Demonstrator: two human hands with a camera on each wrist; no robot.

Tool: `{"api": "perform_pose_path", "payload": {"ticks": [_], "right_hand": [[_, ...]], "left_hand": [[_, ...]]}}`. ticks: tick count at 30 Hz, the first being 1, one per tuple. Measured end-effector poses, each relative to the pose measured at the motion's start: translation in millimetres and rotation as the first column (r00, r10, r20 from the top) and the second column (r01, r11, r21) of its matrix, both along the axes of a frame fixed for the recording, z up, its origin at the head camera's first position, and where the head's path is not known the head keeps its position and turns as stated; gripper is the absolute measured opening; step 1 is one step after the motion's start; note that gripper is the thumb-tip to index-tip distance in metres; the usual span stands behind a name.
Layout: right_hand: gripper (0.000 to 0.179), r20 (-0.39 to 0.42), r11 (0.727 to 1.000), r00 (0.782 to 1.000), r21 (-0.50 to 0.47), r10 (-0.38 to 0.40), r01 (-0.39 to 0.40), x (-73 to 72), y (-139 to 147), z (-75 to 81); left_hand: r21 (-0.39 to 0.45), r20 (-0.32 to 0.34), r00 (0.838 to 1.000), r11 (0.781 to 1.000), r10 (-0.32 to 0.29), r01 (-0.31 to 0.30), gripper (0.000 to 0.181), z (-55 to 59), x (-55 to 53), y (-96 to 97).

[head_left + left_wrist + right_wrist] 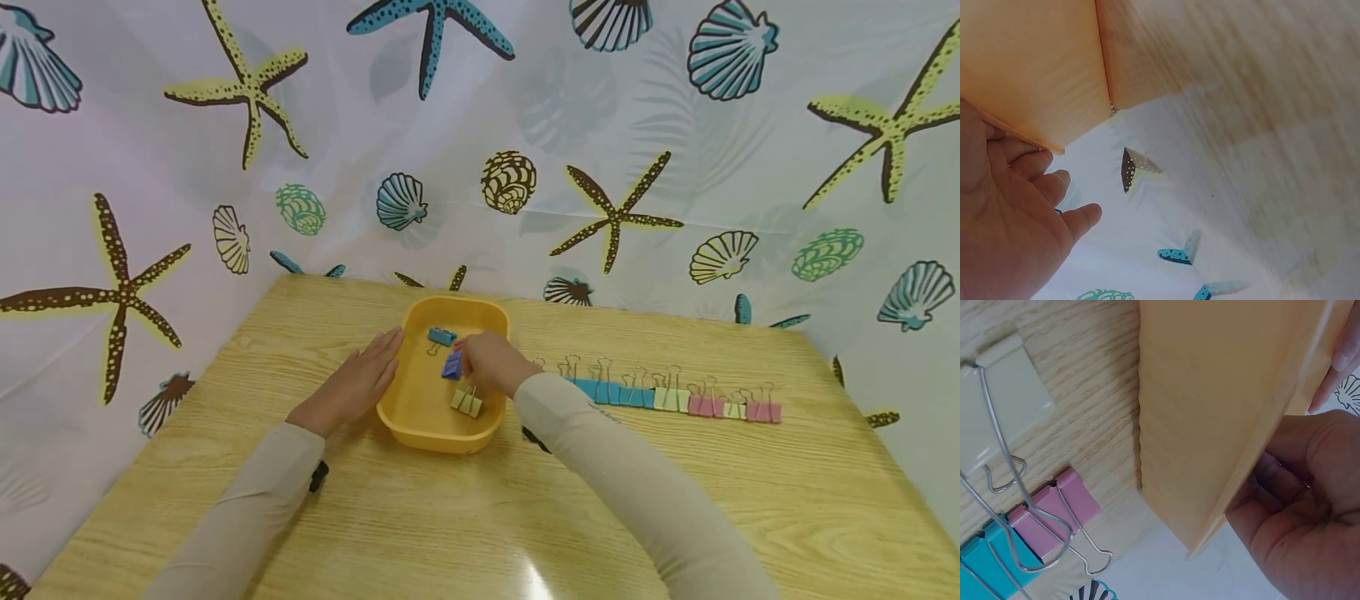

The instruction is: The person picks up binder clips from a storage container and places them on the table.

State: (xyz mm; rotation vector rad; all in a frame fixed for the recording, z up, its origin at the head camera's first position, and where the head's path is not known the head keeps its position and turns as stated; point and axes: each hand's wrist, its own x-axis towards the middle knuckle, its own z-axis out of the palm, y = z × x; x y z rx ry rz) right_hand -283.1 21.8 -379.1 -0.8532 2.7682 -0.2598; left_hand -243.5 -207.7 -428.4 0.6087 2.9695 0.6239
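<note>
An orange-yellow plastic bin (408, 429) stands on the table with a few binder clips inside. My right hand (491, 360) reaches down into it with bent fingers beside a pink binder clip (459, 343) and a blue-purple binder clip (452, 365). The wall of the bin hides these fingertips in the right wrist view, so a grip cannot be made out. Also in the bin lie a teal binder clip (442, 337) and a pale yellow binder clip (467, 402). Outside, my left hand (358, 379) rests against the left rim, fingers extended.
Right of the bin, a row of binder clips stands with wire handles up: blue clips (606, 392), a pale yellow clip (671, 400), a pink clip (707, 406) and others. My right forearm crosses near its left end. A patterned cloth (465, 125) hangs behind the wooden table (420, 533).
</note>
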Motion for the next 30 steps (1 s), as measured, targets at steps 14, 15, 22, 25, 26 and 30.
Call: {"api": "perform_pose_path", "payload": {"ticks": [14,15,22,25,26,30], "right_hand": [[0.019,-0.004,0.99,0.997,-0.117,0.078,-0.078,4.9,1.1,15.0],[0.016,0.0,0.989,0.997,-0.124,0.078,-0.077,6.3,1.2,17.8],[0.009,-0.013,0.979,0.993,-0.17,0.117,-0.117,16.3,4.5,35.9],[0.011,-0.021,0.97,0.991,-0.199,0.135,-0.136,20.1,9.6,42.8],[0.012,-0.021,0.968,0.991,-0.211,0.136,-0.137,21.1,11.7,44.6],[0.014,-0.015,0.959,0.993,-0.258,0.114,-0.114,25.3,22.1,51.5]], "left_hand": [[-0.022,-0.026,1.0,1.0,0.007,-0.007,0.054,-0.8,-2.7,0.7],[-0.027,-0.021,1.0,1.0,0.009,-0.009,0.054,-0.9,-2.8,0.9],[-0.011,-0.011,1.0,1.0,0.004,-0.004,0.054,0.3,-0.5,1.3],[-0.004,-0.019,1.0,1.0,0.001,-0.001,0.054,1.2,0.4,1.5],[-0.004,-0.02,1.0,1.0,0.001,-0.001,0.054,1.3,0.4,1.5],[-0.006,-0.021,1.0,1.0,-0.003,0.003,0.054,1.4,0.4,0.8]]}}
